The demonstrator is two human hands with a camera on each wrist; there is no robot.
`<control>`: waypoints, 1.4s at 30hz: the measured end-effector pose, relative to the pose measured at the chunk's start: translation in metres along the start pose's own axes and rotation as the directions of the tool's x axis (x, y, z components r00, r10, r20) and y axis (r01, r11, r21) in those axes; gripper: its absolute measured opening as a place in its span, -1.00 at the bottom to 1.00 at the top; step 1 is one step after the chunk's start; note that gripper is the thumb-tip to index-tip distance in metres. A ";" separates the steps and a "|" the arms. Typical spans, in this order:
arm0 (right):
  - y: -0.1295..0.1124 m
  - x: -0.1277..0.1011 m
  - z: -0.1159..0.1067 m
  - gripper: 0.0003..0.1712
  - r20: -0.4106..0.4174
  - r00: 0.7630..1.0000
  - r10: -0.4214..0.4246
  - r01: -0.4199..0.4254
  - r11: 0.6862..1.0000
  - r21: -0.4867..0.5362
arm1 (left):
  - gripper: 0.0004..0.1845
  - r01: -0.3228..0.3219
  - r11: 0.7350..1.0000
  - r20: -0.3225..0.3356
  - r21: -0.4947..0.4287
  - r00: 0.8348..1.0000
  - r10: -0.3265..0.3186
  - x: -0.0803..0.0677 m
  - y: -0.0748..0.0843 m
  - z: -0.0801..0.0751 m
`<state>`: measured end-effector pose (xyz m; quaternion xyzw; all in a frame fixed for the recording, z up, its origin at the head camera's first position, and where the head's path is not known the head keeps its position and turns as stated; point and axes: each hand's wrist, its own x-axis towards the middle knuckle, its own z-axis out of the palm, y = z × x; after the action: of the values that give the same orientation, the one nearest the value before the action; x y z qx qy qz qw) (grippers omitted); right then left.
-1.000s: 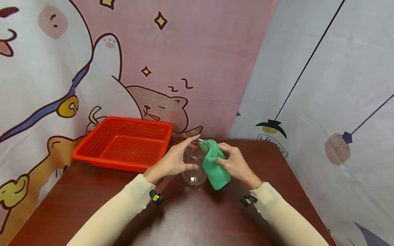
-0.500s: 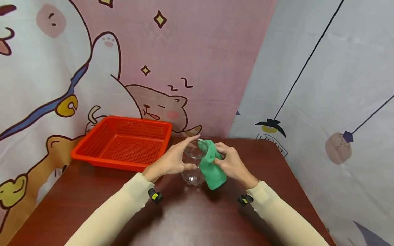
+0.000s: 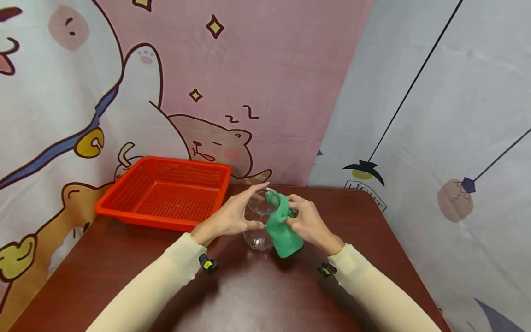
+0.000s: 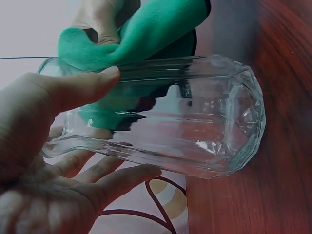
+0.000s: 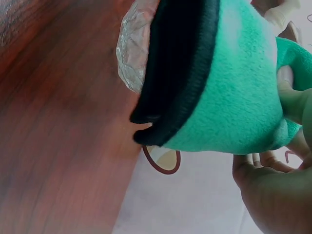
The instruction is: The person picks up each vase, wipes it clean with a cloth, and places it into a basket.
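We see a green cloth [image 3: 283, 237] edged in black and a clear, colourless glass jar [image 4: 209, 122]. The table [image 3: 265, 290] is reddish brown with dark streaks; the basket [image 3: 145, 220] is bright orange-red, perforated in a grid. We note cream sleeves [image 3: 145, 286]. The backdrop [image 3: 290, 92] shows us pink and pale grey, printed with cartoon animals [image 3: 220, 147] and yellow stars [image 3: 215, 26].

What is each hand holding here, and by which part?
Left hand: the glass jar, round its upper part. Right hand: the green cloth, by its bunched upper part.
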<state>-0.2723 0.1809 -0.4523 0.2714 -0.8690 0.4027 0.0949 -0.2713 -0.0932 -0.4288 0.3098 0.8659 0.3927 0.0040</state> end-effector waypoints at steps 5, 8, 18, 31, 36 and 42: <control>0.002 0.001 0.002 -0.74 0.039 0.999 -0.027 0.030 0.996 -0.080 | 0.27 -0.001 1.000 0.002 0.000 1.000 0.001 -0.001 0.000 -0.002; 0.005 -0.001 0.004 -0.68 0.074 0.996 -0.047 0.056 0.992 -0.115 | 0.26 0.009 1.000 0.010 -0.006 1.000 -0.009 -0.002 0.000 -0.003; 0.018 -0.008 0.008 -0.79 0.168 0.985 -0.041 0.075 0.977 -0.198 | 0.25 -0.008 1.000 0.017 -0.022 1.000 0.008 -0.002 0.003 -0.003; 0.037 -0.016 0.021 -0.77 0.264 0.964 0.021 0.042 0.972 -0.230 | 0.25 -0.004 1.000 0.017 -0.024 1.000 0.004 0.000 -0.003 -0.004; 0.043 -0.018 0.027 -0.70 0.255 0.967 0.024 0.039 0.970 -0.239 | 0.25 0.001 1.000 0.014 -0.026 1.000 0.000 0.000 -0.005 -0.003; 0.048 -0.019 0.029 -0.63 0.238 0.969 0.057 -0.007 0.979 -0.204 | 0.24 -0.006 0.999 0.017 -0.034 1.000 0.007 0.001 -0.007 -0.002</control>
<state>-0.2810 0.1918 -0.5095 0.2934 -0.9147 0.2778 0.0082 -0.2766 -0.0977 -0.4317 0.3158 0.8580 0.4048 0.0155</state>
